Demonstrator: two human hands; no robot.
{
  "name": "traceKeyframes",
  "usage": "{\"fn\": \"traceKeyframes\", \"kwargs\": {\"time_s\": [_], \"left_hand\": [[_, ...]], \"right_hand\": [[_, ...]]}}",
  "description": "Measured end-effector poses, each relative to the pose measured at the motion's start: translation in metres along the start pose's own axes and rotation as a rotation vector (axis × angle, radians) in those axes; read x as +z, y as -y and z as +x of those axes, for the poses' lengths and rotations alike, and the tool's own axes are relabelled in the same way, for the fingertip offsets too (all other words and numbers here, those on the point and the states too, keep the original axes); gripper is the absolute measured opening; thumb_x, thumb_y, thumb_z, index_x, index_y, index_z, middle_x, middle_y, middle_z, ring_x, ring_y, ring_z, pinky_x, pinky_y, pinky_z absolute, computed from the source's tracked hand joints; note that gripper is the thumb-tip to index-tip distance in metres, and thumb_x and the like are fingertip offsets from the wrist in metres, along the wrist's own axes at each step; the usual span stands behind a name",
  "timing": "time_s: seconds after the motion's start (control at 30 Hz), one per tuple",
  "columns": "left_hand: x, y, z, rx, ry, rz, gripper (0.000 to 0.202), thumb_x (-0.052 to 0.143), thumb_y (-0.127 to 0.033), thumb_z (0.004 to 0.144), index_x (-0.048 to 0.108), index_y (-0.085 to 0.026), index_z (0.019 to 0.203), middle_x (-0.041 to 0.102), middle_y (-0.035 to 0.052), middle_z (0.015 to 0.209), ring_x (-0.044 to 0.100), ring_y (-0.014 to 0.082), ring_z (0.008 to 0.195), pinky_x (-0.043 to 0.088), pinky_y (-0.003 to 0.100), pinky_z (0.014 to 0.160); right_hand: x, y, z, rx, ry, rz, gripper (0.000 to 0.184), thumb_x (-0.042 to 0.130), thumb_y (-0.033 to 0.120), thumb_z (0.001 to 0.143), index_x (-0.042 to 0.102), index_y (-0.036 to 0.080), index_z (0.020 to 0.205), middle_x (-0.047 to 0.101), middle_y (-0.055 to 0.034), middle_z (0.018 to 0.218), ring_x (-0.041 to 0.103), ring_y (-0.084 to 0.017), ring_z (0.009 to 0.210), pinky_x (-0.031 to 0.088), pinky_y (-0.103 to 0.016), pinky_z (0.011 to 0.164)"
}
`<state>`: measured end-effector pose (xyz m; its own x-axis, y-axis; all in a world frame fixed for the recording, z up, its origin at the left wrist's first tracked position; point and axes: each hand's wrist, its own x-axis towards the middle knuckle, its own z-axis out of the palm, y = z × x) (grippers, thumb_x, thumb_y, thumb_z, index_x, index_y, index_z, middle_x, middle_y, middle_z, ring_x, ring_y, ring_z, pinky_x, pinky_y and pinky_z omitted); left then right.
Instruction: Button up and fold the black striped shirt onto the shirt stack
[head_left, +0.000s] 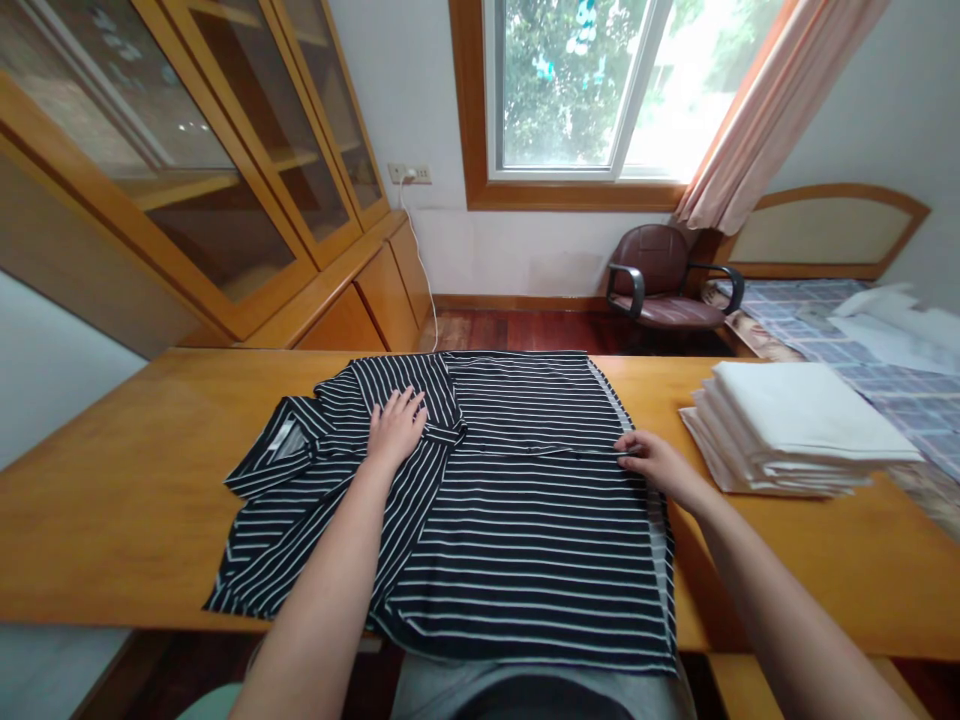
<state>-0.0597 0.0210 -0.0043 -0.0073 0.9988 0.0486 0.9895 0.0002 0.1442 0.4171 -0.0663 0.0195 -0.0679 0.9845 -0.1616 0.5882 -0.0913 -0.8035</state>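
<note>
A black shirt with thin white stripes (510,500) lies spread on the wooden table (112,480), its collar end to the left and its far part folded over. My left hand (395,425) rests flat on the shirt near the folded sleeve, fingers stretched out. My right hand (651,460) is at the shirt's right edge, fingers pinched on the edge of the fabric fold.
A stack of folded white cloths (795,425) sits on the table's right side. Beyond the table stand a brown armchair (664,280), a bed with a checked cover (885,380) and wooden glass-door cabinets (225,180) on the left.
</note>
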Motion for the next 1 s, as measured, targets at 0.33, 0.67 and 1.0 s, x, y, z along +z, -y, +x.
{"fn": "traceKeyframes", "kwargs": {"time_s": [0.33,0.67,1.0], "left_hand": [[-0.016,-0.024,-0.01,0.084,-0.186,-0.095,0.036,0.045,-0.027,0.095,0.066,-0.026,0.125,0.056,0.0041,0.143,0.042,0.0286,0.139,0.026,0.055,0.119],[-0.01,-0.177,-0.043,0.758,-0.049,-0.392,0.02,0.057,-0.027,0.095,0.07,-0.023,0.109,0.068,0.0066,0.105,0.058,0.0221,0.102,0.05,0.037,0.092],[0.022,-0.221,-0.049,0.791,-0.006,-0.365,0.013,0.06,-0.023,0.093,0.071,-0.021,0.099,0.066,0.006,0.098,0.058,0.0215,0.096,0.052,0.034,0.086]], "right_hand": [[0.025,0.015,-0.01,-0.34,-0.155,-0.502,0.018,0.062,0.032,0.087,0.067,0.025,0.103,0.065,-0.0093,0.108,0.054,-0.03,0.105,0.044,-0.047,0.094],[0.062,0.022,-0.017,-0.468,-0.178,-0.41,0.017,0.051,0.031,0.096,0.065,0.025,0.102,0.061,-0.0108,0.107,0.057,-0.027,0.102,0.05,-0.043,0.091],[0.07,0.006,-0.014,-0.463,-0.217,-0.414,0.024,0.052,0.035,0.097,0.07,0.026,0.111,0.066,-0.0101,0.106,0.057,-0.028,0.1,0.049,-0.046,0.092]]}}
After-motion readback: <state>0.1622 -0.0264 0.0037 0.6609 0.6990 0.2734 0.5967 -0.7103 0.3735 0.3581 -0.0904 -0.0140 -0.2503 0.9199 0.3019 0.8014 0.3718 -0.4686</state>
